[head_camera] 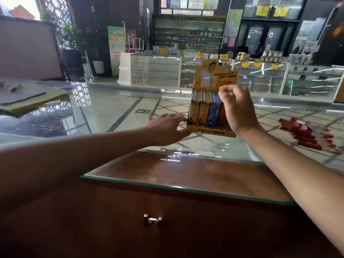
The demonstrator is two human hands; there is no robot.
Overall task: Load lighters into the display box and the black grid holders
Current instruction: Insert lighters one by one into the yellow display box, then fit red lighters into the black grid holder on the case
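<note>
Currently we record a yellow cardboard display box [210, 131] with a tall printed back card, standing upright on the clear glass counter top [115, 108], near its middle. A front row of upright lighters [203, 107] is seated in the box: two yellow, one blue, and a reddish one at the right end, partly hidden.

We note the left hand [166, 130] reaching in low, its fingers fairly straight and spread, the tips touching the box's lower left corner.

The right hand [237, 108] is raised in front of the box's right side, its fingers [224, 91] curled near the tops of the lighters. We cannot tell whether they pinch a lighter or close on nothing.

A loose heap of red cylindrical lighters [305, 135] lies on the glass to the right, well apart from the box and somewhat blurred.

Below the near glass edge we see a brown wooden cabinet front [204, 220] with a small metal handle [153, 219].
</note>
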